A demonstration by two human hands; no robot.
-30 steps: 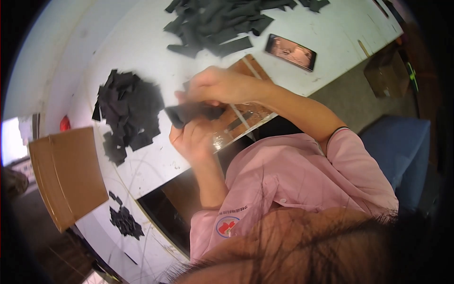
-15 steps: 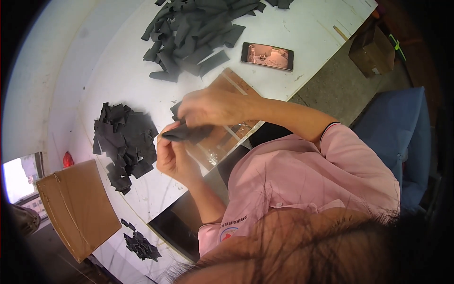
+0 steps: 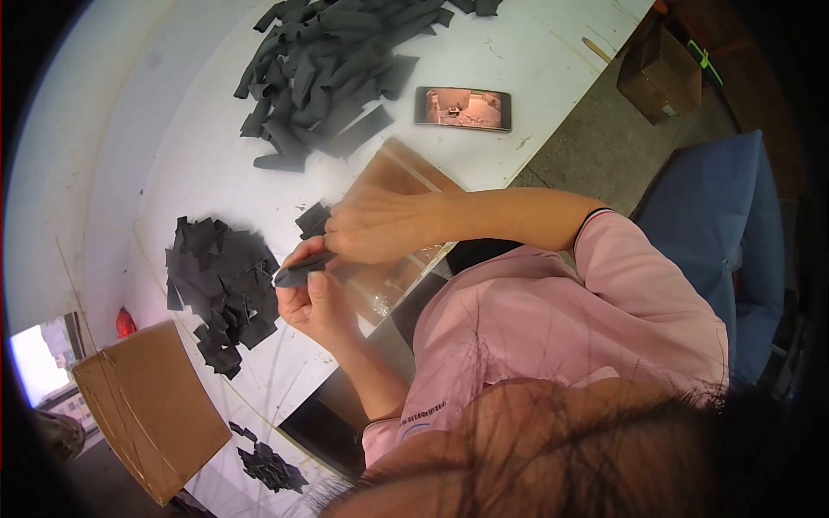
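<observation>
My left hand [image 3: 309,302] pinches a folded black fabric piece [image 3: 302,272] between thumb and fingers, over the left edge of a brown board [image 3: 395,168]. Close above it, my right hand [image 3: 376,226] is curled, its fingertips closed at the right end of the same piece. The back of that hand partly hides them. Beyond the hands, a few flat black pieces [image 3: 313,221] lie at the board's far left side. Clear tape or film seems to cover parts of the board.
A large heap of black strips [image 3: 319,69] lies at the far side of the white table [image 3: 484,173], beside a phone [image 3: 464,109]. A pile of black squares [image 3: 220,281] is at left, smaller scraps [image 3: 269,464] nearer. Cardboard boxes [image 3: 155,410] and a blue-covered seat [image 3: 699,216] stand around.
The black piece is now folded narrower between my hands. My right hand has shifted slightly down, uncovering more of the flat pieces behind. The whole view has shifted a little.
</observation>
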